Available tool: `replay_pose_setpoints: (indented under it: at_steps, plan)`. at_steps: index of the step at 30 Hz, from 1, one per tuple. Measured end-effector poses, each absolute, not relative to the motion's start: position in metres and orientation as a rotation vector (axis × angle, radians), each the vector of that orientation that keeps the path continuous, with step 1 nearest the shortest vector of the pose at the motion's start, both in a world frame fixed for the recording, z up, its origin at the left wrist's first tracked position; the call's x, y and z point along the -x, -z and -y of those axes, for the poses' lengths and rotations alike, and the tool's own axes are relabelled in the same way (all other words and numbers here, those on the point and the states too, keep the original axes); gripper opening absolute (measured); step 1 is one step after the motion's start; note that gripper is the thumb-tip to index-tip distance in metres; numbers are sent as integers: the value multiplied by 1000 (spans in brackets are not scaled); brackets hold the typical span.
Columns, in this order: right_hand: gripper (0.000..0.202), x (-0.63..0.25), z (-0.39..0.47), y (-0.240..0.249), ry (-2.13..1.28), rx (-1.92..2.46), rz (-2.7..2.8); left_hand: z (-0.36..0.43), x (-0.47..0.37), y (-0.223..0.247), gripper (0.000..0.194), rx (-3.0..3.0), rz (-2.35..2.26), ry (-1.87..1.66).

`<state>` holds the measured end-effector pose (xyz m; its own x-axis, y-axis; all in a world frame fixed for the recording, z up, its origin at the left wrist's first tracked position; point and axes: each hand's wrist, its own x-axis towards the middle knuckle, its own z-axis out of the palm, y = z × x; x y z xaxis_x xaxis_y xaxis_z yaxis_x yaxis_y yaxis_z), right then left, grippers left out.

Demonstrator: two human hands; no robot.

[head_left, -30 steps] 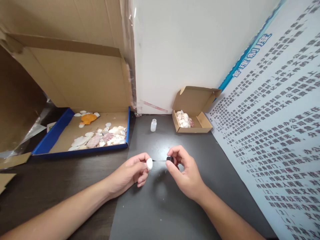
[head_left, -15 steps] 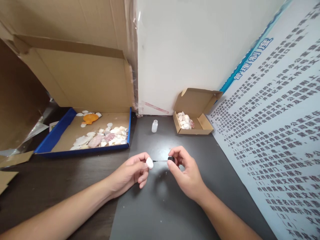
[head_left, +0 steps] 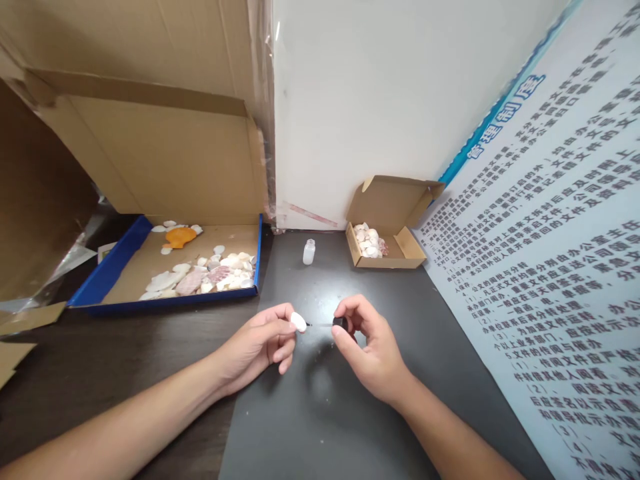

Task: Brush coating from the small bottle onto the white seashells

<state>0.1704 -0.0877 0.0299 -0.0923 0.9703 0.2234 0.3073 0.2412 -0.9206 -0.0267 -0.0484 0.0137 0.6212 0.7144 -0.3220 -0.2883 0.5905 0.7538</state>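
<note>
My left hand (head_left: 267, 340) pinches a small white shell (head_left: 299, 322) between thumb and forefinger, above the dark table. A brush with a black cap (head_left: 341, 323) is held by the cap in my right hand (head_left: 367, 343). Its thin stem points left, and the dark tip is at the shell's right edge; whether it touches I cannot tell. Behind both hands an uncapped small bottle (head_left: 309, 252) with whitish contents stands upright on the table.
A blue-edged cardboard box (head_left: 165, 307) on the left holds several white and pinkish shells (head_left: 220, 275) and an orange shell (head_left: 181, 237). At the back right, a smaller cardboard box (head_left: 390, 263) contains more shells (head_left: 369, 241). A printed poster (head_left: 550, 233) lines the right side.
The shell has tilted slightly in my left hand. My right hand has shifted a little to the left with the brush, its cap turning slightly.
</note>
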Motion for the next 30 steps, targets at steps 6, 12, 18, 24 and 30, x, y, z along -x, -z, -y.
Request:
replay_pose_setpoints:
  at_steps: [6,12,18,24,30]
  plan:
    - [10,-171,89,-30,-843,1229,1618,48,27,-12,15,-714,-670,-633]
    - [7,-170,89,-29,-783,1253,1663,49,26,-13,14,-715,-675,-659]
    - [8,-173,90,-26,-639,1258,1721,48,25,-16,7,-845,-743,-712]
    - [5,-171,90,-25,-618,1245,1766,38,47,-38,5,-1134,-891,-722]
    - [3,-171,90,-24,-550,1246,1801,8,109,-66,7,-1543,-1288,-898]
